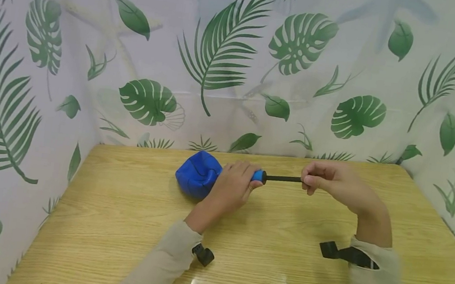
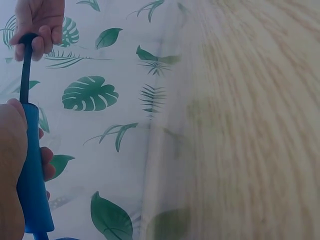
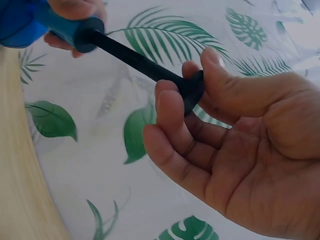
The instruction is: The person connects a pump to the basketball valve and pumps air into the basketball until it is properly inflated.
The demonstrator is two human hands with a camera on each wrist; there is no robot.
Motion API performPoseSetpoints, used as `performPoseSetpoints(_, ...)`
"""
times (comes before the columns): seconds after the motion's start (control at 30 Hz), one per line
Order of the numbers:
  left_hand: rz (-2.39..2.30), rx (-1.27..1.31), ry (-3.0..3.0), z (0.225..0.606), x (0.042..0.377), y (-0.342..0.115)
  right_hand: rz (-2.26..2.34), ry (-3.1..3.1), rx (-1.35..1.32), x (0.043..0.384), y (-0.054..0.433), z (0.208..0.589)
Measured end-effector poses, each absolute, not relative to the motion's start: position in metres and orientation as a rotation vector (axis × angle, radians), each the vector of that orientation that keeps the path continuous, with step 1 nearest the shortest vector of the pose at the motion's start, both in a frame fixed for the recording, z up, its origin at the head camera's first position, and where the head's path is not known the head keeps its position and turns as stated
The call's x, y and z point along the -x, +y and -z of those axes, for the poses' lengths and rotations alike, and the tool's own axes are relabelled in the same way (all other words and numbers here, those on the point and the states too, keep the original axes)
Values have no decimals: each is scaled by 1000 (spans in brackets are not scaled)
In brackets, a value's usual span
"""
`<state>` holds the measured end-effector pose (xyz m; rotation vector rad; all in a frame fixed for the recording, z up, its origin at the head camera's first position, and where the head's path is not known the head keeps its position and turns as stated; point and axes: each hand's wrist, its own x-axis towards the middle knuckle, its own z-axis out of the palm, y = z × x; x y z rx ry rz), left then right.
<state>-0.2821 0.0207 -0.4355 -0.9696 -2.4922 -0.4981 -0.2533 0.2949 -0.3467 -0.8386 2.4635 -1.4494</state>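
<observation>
My left hand (image 1: pixel 232 185) is curled round the blue plastic cylinder of a small hand pump (image 1: pixel 257 175), fingers wrapped over its barrel, thumb side towards me. At the 9 o'clock end of that barrel sits a crumpled, soft blue balloon (image 1: pixel 198 174), resting on the pale wooden table (image 1: pixel 123 224) just beside my knuckles. From the barrel's 3 o'clock end a thin black plunger rod (image 1: pixel 284 179) runs out level with the table edge. My right hand (image 1: pixel 335 183) pinches the rod's far end: thumb on top, first two fingers bent under it, the other fingers loosely curled and holding nothing, as the right wrist view shows plainly. The whole pump hangs just above the table, near its far edge at 12 o'clock. Behind stands a white curtain printed with green leaves (image 1: pixel 222 46). Black wrist straps (image 1: pixel 346 253) show at both my beige sleeves.
</observation>
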Motion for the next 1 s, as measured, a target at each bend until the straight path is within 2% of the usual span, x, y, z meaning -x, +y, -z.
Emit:
performPoseSetpoints(0.47,451,962,-2481,438,280,24,1448,2429,643,266,241,370)
performPoseSetpoints(0.7,457,994,-2550,437,282,22,1395,2391,638,269,243,376)
performPoseSetpoints(1.0,462,1046,-2562,431,286,12,1364,2273,811,271,263,375)
